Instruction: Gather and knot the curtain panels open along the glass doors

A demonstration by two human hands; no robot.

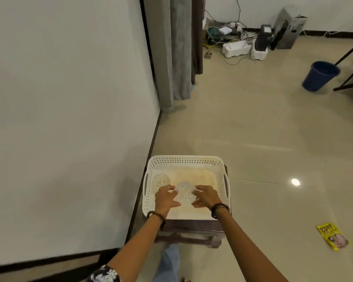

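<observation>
Glossy beige floor tiles [253,123] fill the head view, meeting a pale wall [59,98] on the left along a dark skirting line. Against that wall, toward the far end of the room, the curtain panels [179,47] hang straight down in grey and brown folds, loose and unknotted, their hems just above the floor and well apart from the person. Close below the camera a white perforated basket [185,160] sits on a dark wooden stool [192,226] just beside the wall. Both arms reach into the basket. The left hand [165,197] and the right hand [205,197] have their fingers curled against opposite sides of a clear glass bowl [185,193], holding it between them over the basket's yellowish base. A second clear glass piece [161,180] lies in the basket's far left corner. Dark beaded bracelets circle both wrists, and a ring shows on the left hand. Farther off, a blue bucket [319,76] stands near a dark table leg on the right, a tangle of cables and white foam blocks [235,47] lies by the far wall, and a yellow packet [332,236] lies flat on the tiles at lower right.
</observation>
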